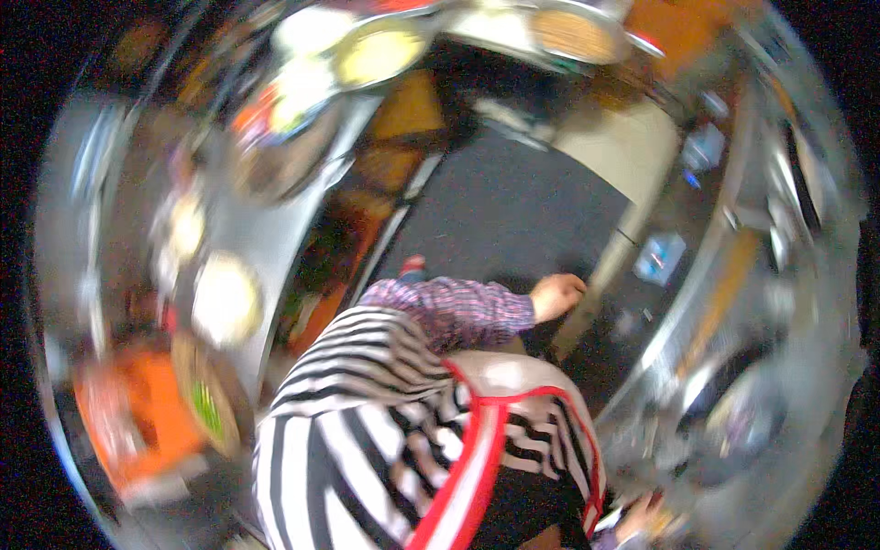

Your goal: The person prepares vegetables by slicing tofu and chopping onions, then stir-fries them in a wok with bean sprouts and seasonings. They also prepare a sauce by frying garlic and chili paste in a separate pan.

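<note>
My left hand [558,297] reaches across my front over the dark floor [509,206], with the checked sleeve [474,309] covering the arm. Its fingers look curled, and blur hides whether anything is in them. My right hand [639,519] is low at the right, partly cut off by the lower edge, beside the metal counter [687,440]. Something yellowish [667,524] lies against or near its fingers, too smeared to name. A striped black-and-white apron [344,454] with red trim fills the lower middle.
Along the left counter are a white round container [225,299], an orange bin [148,405] and a basket with green produce [206,412]. Bowls with yellow contents [380,51] and brown contents [574,36] stand at the far end. Small blue-and-white packets [660,258] lie at right.
</note>
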`<action>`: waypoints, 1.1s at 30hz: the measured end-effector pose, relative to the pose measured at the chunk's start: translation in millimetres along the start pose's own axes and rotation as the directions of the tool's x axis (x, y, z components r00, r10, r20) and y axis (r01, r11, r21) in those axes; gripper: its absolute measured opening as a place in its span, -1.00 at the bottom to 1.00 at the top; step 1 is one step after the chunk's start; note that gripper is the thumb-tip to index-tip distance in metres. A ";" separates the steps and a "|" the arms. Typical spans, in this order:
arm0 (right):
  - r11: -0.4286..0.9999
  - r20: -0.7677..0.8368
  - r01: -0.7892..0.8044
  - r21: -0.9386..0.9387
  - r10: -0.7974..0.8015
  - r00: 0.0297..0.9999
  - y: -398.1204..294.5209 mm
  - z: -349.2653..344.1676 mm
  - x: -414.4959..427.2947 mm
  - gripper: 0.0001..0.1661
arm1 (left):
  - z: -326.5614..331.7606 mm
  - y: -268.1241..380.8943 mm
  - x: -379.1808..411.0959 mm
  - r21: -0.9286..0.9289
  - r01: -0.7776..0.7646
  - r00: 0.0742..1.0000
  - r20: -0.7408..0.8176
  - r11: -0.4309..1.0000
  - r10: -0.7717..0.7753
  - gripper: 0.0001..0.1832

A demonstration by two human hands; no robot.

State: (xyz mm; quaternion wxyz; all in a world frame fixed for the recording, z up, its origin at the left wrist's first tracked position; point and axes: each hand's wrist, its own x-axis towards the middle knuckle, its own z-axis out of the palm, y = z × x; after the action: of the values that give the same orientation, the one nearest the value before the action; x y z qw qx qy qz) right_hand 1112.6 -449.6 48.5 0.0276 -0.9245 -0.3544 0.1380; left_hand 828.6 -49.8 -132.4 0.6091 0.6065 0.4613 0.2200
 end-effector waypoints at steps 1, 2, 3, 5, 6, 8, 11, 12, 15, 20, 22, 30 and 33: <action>0.654 0.004 0.285 -0.701 -0.396 0.918 -28.7 -30.6 -0.1 -0.64 | -18.1 -13.2 -8.9 -0.046 0.049 0.996 -0.073 0.998 -0.052 -0.76; 0.675 -0.199 0.103 -0.731 -0.355 0.914 -39.3 -35.9 9.9 -0.64 | -52.2 -14.1 -19.8 -0.044 0.069 0.979 -0.191 0.997 -0.076 -0.76; 0.780 -0.415 -0.065 -0.623 -0.259 0.872 -49.4 -47.3 25.5 -0.64 | -83.6 -17.6 -40.8 -0.049 0.093 0.951 -0.290 0.994 -0.104 -0.76; 0.874 -0.653 -0.100 -0.476 -0.275 0.706 -97.3 -79.3 58.1 -0.64 | -154.6 -38.7 -73.9 -0.018 0.081 0.831 -0.550 0.997 -0.078 -0.80; 0.893 -0.698 -0.020 -0.449 -0.337 0.632 -129.3 -92.2 73.9 -0.64 | -195.5 -51.7 -90.8 -0.020 0.093 0.745 -0.662 0.995 -0.083 -0.80; 0.863 -0.653 0.270 -0.427 -0.500 0.568 -217.7 -97.5 97.6 -0.64 | -289.5 -64.3 -127.7 0.034 0.065 0.489 -0.872 0.997 -0.002 -0.83; 0.731 -0.229 0.585 0.351 -0.539 0.811 -429.9 -22.4 109.0 -0.63 | -439.8 -112.6 -166.3 0.271 0.165 0.203 -0.950 0.948 0.236 -0.79; 0.738 -0.070 0.646 0.197 -0.646 0.760 -509.0 20.0 87.9 -0.63 | -491.8 -109.0 -176.4 0.331 0.252 0.167 -0.940 0.909 0.296 -0.76; 0.431 0.279 0.753 0.498 -0.901 0.331 -693.4 138.1 -23.4 -0.61 | -617.7 -132.7 -170.6 0.521 0.376 0.158 -0.851 0.766 0.501 -0.58; 0.176 0.365 0.700 0.693 -0.922 -0.129 -808.8 200.3 -143.0 -0.64 | -692.6 -149.8 -123.5 0.603 0.466 0.407 -0.796 0.648 0.448 -0.45; 0.229 0.401 0.697 0.679 -0.912 -0.091 -825.1 212.3 -154.7 -0.66 | -702.7 -149.8 -114.8 0.608 0.503 0.443 -0.792 0.614 0.421 -0.52; 0.178 0.252 0.745 0.643 -0.968 0.015 -911.7 295.2 -167.6 -0.79 | -691.5 -181.3 -187.5 0.715 0.273 0.572 -0.659 0.644 0.488 -0.72; -0.071 -0.035 0.791 0.607 -0.997 -0.063 -979.6 337.8 -164.2 -0.71 | -676.0 -178.9 -220.8 0.677 0.252 0.530 -0.694 0.692 0.487 -0.57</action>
State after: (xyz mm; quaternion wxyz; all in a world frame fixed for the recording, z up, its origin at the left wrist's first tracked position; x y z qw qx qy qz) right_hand 268.7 157.9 -91.3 0.2490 -0.3124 -0.8443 0.3573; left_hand 110.8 99.8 -126.8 0.0071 0.6402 0.6932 0.3310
